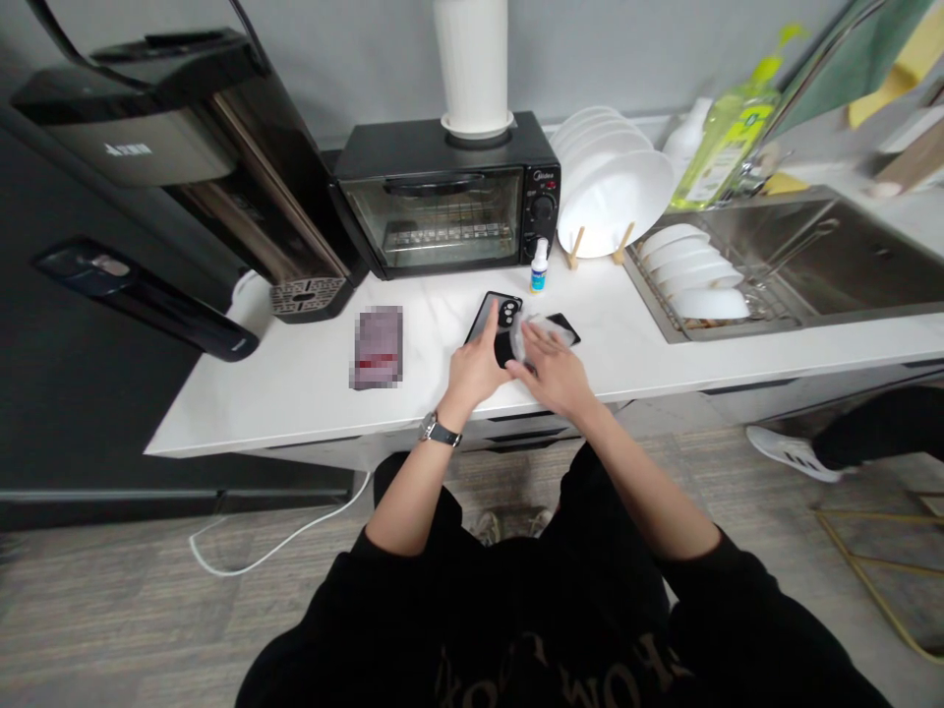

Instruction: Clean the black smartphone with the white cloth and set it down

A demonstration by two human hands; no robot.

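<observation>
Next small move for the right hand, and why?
Probably slide the cloth toward the right corner of the dark slab: that corner lies bare, while the right hand rests on the cloth over the slab's middle and the left hand is at the slab's other end.

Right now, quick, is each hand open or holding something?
Left hand: one digit out, grip can't be told.
Right hand: over the thin crumpled whitish sheet, grip can't be told.
</observation>
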